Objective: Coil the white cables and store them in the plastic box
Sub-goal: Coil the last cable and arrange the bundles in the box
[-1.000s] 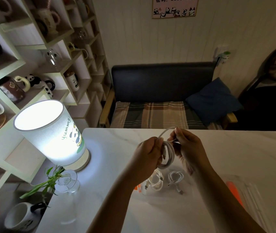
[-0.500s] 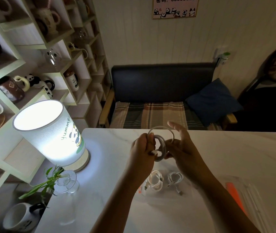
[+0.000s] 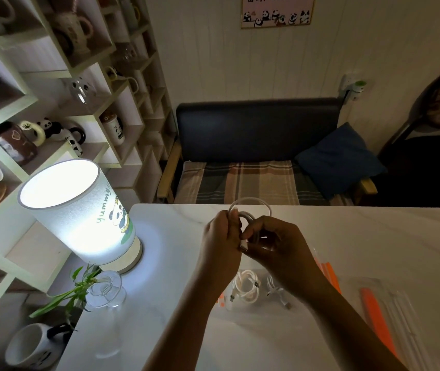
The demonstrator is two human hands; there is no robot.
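Above the middle of the white table, both hands hold a white cable (image 3: 251,202) wound into a small coil. My left hand (image 3: 221,236) grips the coil's left side. My right hand (image 3: 275,239) pinches the cable near its connector end (image 3: 244,245), with one loose loop arching above the fingers. Below the hands, in a clear plastic box (image 3: 240,307), lie two coiled white cables: one (image 3: 245,286) on the left, a smaller one (image 3: 276,289) partly hidden by my right forearm.
A lit panda lamp (image 3: 79,215) stands at the table's left. A glass vase with a green plant (image 3: 103,290) is in front of it. A clear lid with orange clips (image 3: 390,317) lies at the right. A sofa (image 3: 253,156) is beyond the far edge.
The open right hand has closed over the coil and now pinches the cable near its connector. The loose loop still arches above the coil, which stays at about the same height.
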